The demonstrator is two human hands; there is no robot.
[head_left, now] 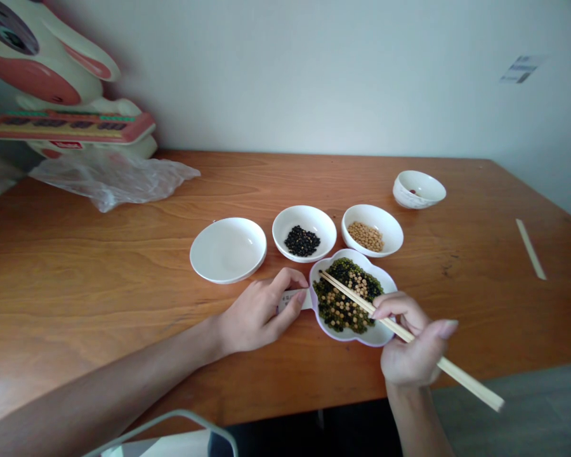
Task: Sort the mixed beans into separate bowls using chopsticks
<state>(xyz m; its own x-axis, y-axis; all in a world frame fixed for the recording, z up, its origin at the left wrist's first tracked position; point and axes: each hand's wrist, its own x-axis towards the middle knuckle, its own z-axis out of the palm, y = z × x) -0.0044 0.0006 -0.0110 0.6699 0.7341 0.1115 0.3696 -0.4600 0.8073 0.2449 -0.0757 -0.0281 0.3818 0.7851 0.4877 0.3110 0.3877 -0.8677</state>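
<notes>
My right hand point(412, 346) holds a pair of wooden chopsticks point(356, 297), their tips resting over the mixed beans in a flower-shaped white dish point(383, 335) near the table's front edge. That dish holds green, black and yellow beans together. My left hand point(261, 311) grips the dish's short handle point(301, 298) at its left side. Behind it stand three white bowls in a row: an empty one point(228, 249) on the left, one with black beans point(304, 232) in the middle, one with yellow beans point(372, 230) on the right.
A small white bowl point(419, 188) sits farther back right. A paper chopstick sleeve point(531, 249) lies at the right. A crumpled clear plastic bag point(114, 178) and a large rabbit-shaped figure point(52, 82) occupy the back left corner against the wall.
</notes>
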